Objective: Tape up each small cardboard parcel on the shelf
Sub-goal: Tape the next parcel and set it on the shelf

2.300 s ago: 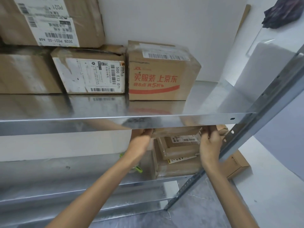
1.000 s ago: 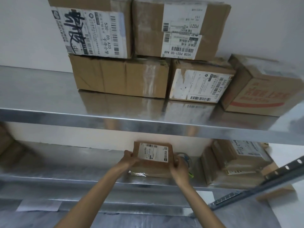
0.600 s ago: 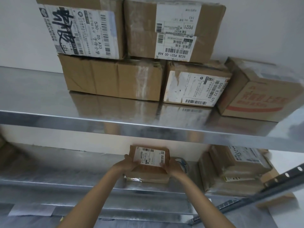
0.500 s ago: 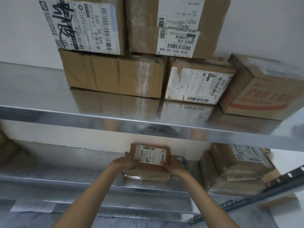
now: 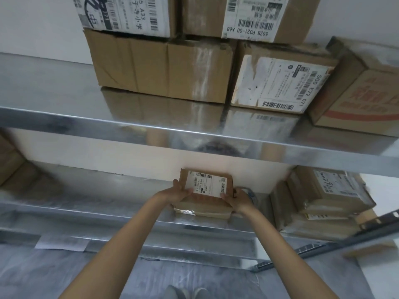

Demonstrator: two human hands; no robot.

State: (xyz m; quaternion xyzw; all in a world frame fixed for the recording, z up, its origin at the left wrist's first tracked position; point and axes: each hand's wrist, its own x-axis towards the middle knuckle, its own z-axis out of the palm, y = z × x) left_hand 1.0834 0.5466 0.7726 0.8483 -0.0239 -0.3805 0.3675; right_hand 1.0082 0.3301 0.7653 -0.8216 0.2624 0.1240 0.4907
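**Operator:** Head view, centre of the frame: I see the small parcel (image 5: pixel 207 189) on the lower shelf (image 5: pixel 86 203), its white label (image 5: pixel 206 184) facing up.

**Colleague:** And the hands?

**Operator:** Left hand (image 5: pixel 178 193) is clamped on the parcel's left edge, right hand (image 5: pixel 238 199) on its right edge. Whether the parcel rests on the shelf or is lifted clear, I cannot tell.

**Colleague:** Anything near it?

**Operator:** A tape roll (image 5: pixel 250 192) just behind the right hand, mostly hidden. At lower right, a stack of parcels (image 5: pixel 319 201) on the same shelf. Across the top, large cartons (image 5: pixel 162 67) sit on the upper shelf (image 5: pixel 194 134).
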